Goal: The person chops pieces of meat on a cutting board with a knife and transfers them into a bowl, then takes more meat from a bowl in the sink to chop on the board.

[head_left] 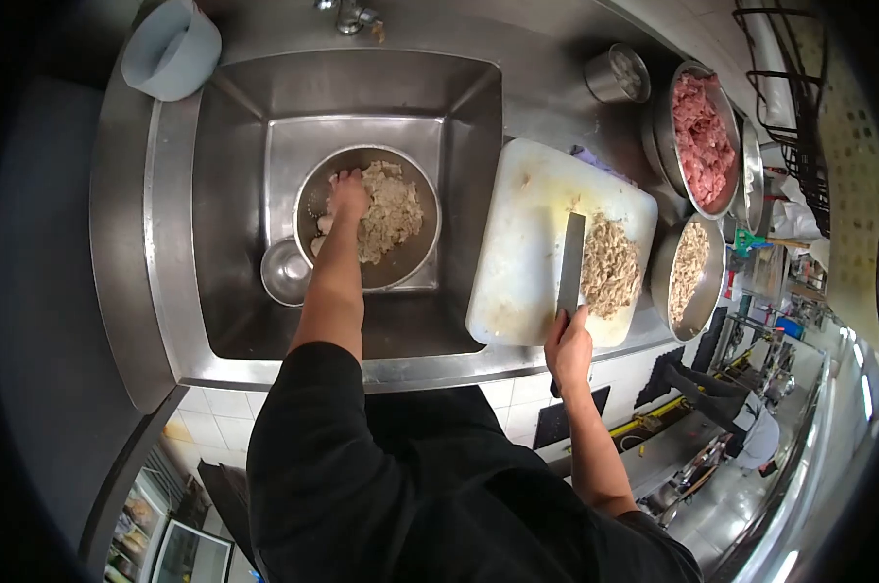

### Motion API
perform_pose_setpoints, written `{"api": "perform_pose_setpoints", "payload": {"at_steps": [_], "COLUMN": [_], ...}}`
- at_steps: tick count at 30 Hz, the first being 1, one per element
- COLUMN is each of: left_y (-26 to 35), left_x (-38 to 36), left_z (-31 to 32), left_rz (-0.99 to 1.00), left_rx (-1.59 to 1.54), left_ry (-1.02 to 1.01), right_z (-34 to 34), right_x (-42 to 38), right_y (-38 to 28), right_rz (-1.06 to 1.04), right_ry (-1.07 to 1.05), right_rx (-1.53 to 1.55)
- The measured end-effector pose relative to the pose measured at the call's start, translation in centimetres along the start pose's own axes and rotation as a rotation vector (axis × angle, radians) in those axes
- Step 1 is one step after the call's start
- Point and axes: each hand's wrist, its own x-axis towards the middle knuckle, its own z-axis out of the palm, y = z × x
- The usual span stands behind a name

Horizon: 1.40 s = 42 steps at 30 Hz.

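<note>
In the sink, my left hand (349,193) reaches into a round metal bowl (393,275) that holds pale, moist food pieces (391,209). Its fingertips are down among the contents and hidden. My right hand (568,348) is closed around the handle of a broad-bladed knife (571,262). The blade rests on a white cutting board (517,233), just left of a pile of chopped pale pieces (610,269).
A small metal bowl (286,273) sits in the sink (235,194). Beside the board stand a bowl of raw meat (702,141), a bowl of chopped pieces (689,272) and a metal container (619,76). A white tub (171,51) is upper left. Another person (750,428) is lower right.
</note>
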Motion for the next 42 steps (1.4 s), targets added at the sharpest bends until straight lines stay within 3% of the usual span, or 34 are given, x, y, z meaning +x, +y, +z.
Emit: {"api": "perform_pose_setpoints", "payload": {"at_steps": [3,8,10,11,13,16,18,20,22,24,28,35,39,42], "left_y": [-0.3,0.4,3.9,5.1,7.5,15.2,18.9,21.5,23.6,24.9,27.0,27.7,27.5,27.3], "left_x": [-0.2,-3.7,-7.7,-9.6,-12.9,-19.0,-21.2,-22.6,-23.7,-25.1,-26.3,-27.6,-28.0,-27.7], "left_z": [-0.7,-4.9,-11.1,-12.7,-15.3,-21.0,-20.1,-18.4,-17.1,-16.1,-14.9,-11.4,-10.8,-10.5], "left_rz": [0.001,0.177,-0.022,0.006,0.415,0.566,0.682,0.984,1.020,1.018,1.058,1.186,1.253,1.268], "left_rx": [0.023,-0.235,-0.542,-0.525,-0.659,-0.604,-0.596,-0.256,-0.122,0.051,-0.119,-0.095,-0.128,-0.119], "left_ry": [-0.174,-0.080,-0.346,-0.341,-0.134,-0.186,-0.210,-0.154,-0.251,-0.187,-0.284,-0.181,-0.082,-0.061], "right_z": [0.1,-0.3,0.2,0.1,0.3,-0.5,-0.8,-1.0,-1.5,-2.1,-2.7,-7.8,-4.4,-3.3], "right_x": [-0.2,0.1,0.1,0.0,0.4,0.4,0.1,-0.5,-1.2,-1.8,-2.0,-4.8,-4.2,-1.7], "right_y": [-0.1,0.2,1.0,1.2,1.6,2.8,4.2,6.3,7.7,8.7,8.9,5.2,5.0,4.8], "right_rz": [-0.010,0.004,-0.011,-0.007,-0.017,0.034,0.038,0.069,0.081,0.012,-0.046,-0.140,-0.115,-0.210], "right_ry": [0.028,-0.019,0.003,-0.007,-0.004,-0.087,-0.060,-0.059,-0.067,-0.099,-0.108,-0.266,-0.286,-0.154], "right_rx": [0.032,0.033,0.080,0.100,0.153,0.255,0.337,0.358,0.385,0.337,0.338,0.131,0.125,0.182]}}
